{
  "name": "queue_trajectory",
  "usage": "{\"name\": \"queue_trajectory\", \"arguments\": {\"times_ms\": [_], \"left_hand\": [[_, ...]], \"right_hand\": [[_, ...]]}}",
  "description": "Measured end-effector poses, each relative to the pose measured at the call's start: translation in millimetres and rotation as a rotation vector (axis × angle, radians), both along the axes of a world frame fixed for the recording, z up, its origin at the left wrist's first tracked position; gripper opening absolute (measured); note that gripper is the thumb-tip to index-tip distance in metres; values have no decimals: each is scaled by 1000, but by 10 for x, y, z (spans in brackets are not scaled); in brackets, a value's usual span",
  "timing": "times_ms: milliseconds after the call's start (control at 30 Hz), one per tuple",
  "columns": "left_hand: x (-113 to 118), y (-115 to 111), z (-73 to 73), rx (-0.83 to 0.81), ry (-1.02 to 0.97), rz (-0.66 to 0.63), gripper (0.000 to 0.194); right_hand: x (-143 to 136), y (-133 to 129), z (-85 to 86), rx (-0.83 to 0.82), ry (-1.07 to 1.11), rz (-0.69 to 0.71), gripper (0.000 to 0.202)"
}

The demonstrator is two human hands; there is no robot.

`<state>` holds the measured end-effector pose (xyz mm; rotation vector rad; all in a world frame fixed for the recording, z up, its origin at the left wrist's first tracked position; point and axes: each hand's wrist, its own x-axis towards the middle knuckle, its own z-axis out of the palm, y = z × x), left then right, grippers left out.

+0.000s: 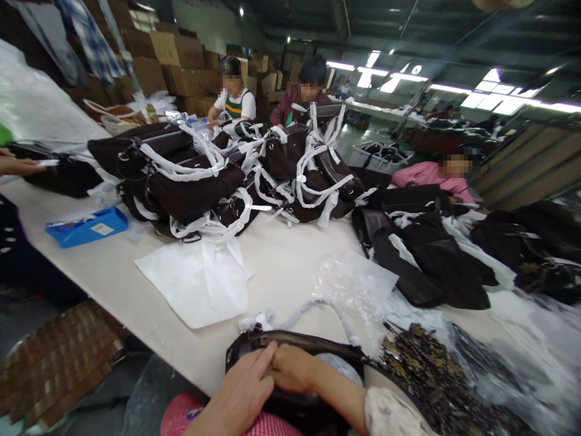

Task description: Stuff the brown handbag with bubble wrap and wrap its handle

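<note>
Head view shows the left hand and right hand, fingers pinched together on the near rim of the dark handbag, which lies crosswise at the table edge.

Three other people sit at the far edge of the surface, which carries one blue tray and one white sheet.

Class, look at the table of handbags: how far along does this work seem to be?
Done, seemingly: a pile of wrapped bags mid-table. In hand: both the left hand and right hand rest on an open bag at the table edge. Left, seemingly: dark bags lying loose on the right.
</note>
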<state>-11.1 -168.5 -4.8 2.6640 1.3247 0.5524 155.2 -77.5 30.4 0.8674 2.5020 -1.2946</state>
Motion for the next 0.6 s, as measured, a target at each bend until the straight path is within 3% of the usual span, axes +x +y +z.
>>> {"name": "queue_trajectory", "arguments": {"times_ms": [133,267,433,533,600], "left_hand": [[-21,-22,-66,-185,101,34,14],[32,9,-7,-128,19,-41,18],[96,18,-28,-16,43,-86,21],[70,-19,-65,47,173,-61,30],[60,-31,-64,-29,242,-74,32]], "right_hand": [[687,98,287,110,-292,-87,72],[1187,-40,314,206,-530,-122,49],[1083,-362,-1,334,-769,-78,48],[1007,-347,-149,362,-792,-19,49],[1000,-320,-220,315,-774,57,41]]}}
